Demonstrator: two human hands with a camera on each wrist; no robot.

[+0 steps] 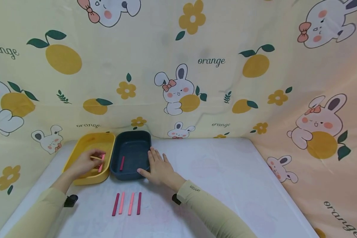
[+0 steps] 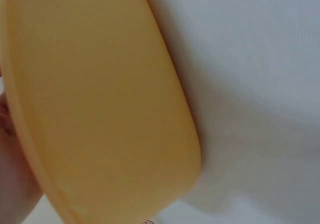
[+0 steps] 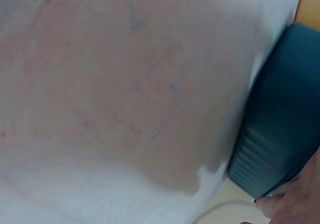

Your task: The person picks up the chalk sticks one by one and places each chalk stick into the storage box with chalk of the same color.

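My left hand (image 1: 87,162) reaches over the near left side of the yellow tray (image 1: 90,179), fingers curled down around a light pink chalk-like stick (image 1: 100,168). In the left wrist view the outer wall of that tray fills most of the picture, and only part of the hand shows at the left edge. My right hand (image 1: 160,168) lies with straight, spread fingers along the right rim of the navy tray (image 1: 131,176), thumb at its near corner. Inside the navy tray lies one dark red stick (image 1: 122,163). The right wrist view shows this tray's side wall (image 3: 280,119).
On the white table in front of the trays lies a row of several sticks, two dark red (image 1: 115,204) and two light pink (image 1: 131,204). Both trays stand side by side near a patterned cloth backdrop (image 1: 184,99). White tabletop (image 1: 220,178) extends to the right.
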